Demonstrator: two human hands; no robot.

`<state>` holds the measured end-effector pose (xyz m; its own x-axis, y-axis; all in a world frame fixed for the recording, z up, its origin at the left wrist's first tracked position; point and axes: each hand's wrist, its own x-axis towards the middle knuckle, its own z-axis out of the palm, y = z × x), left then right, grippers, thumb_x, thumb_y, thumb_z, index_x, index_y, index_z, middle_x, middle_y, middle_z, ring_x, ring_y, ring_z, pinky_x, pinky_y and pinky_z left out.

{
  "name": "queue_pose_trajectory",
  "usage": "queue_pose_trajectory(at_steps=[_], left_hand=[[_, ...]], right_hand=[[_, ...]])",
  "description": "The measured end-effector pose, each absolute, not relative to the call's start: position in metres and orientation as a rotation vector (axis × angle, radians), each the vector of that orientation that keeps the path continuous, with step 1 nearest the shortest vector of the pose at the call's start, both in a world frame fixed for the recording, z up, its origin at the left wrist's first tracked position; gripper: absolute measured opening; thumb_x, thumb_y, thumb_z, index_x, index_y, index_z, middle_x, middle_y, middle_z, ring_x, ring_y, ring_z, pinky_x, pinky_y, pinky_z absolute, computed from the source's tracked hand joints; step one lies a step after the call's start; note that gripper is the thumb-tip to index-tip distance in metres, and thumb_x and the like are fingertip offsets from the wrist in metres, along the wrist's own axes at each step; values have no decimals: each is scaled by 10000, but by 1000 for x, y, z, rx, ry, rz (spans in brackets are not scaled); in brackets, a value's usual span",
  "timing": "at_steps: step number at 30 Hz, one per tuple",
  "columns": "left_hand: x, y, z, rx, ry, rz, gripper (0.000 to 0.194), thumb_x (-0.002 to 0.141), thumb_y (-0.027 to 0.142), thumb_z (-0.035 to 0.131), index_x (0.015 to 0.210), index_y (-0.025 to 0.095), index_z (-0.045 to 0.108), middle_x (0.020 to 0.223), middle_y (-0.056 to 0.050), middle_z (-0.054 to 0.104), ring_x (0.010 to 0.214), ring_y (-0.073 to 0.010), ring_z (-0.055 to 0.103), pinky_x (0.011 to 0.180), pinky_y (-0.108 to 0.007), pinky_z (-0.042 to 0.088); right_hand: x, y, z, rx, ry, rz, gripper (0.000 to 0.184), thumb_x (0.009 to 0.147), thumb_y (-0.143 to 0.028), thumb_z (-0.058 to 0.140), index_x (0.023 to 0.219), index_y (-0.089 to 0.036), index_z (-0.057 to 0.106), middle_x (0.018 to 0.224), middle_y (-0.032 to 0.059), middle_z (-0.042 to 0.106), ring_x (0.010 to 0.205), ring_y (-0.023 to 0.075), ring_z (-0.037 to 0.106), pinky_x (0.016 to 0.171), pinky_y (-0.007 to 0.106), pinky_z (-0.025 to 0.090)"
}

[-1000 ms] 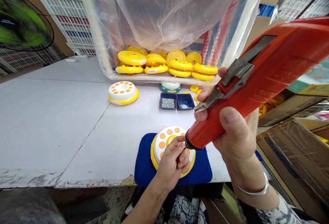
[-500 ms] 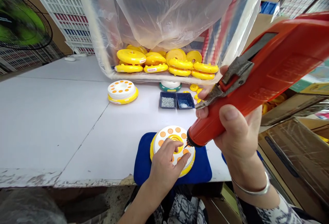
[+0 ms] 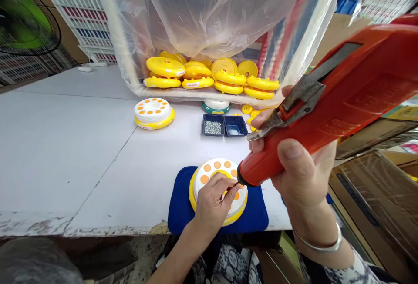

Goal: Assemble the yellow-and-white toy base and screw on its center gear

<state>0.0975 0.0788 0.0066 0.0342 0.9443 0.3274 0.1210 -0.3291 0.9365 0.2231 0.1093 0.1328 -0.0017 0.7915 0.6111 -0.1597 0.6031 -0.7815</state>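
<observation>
My right hand (image 3: 300, 166) grips an orange electric screwdriver (image 3: 329, 101), with its tip angled down at a round white and yellow disc with orange dots (image 3: 212, 175). The disc lies on a blue pad (image 3: 183, 210) at the table's near edge. Resting on the disc, my left hand (image 3: 212, 203) has its fingers pinched together right at the driver tip. What the fingers pinch is too small to make out.
A second white and yellow disc (image 3: 153, 113) sits further back on the white table (image 3: 81, 145). Two small dark trays (image 3: 224, 125), one with screws, stand mid-table. Behind them a clear plastic bag (image 3: 209, 27) holds several yellow discs (image 3: 209, 79). Cardboard boxes (image 3: 375, 188) crowd the right.
My left hand was pinched at the driver tip, then opened flat on the disc, and is now pinched at the tip again. The screwdriver has hardly moved.
</observation>
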Motion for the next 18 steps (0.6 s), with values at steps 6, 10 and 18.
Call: queue_pose_trajectory(at_steps=[6,10,18], left_hand=[[98,82,3,1541,1122,1348,134,814,210,688,701,259,739,666,-39,617,618,-181,522,606,-290,404],[98,83,1,1564,1139,1348,123,825,210,674,728,245,740,681,-43,623,632,-177,548,592,-278,406],[94,87,-8,1822,1202,1346,108,851,230,659,748,203,640,673,17,576,526,-101,442,520,-220,386]], right_hand=[[224,115,130,-492,-1365,943,137,804,-340,736,895,-280,653,1023,32,695,676,184,623,571,359,539],[224,120,126,-478,-1405,981,131,815,-338,728,901,-273,654,998,46,705,623,171,607,517,338,529],[224,128,121,-455,-1422,870,134,812,-319,715,832,-210,639,973,59,711,591,149,610,478,299,511]])
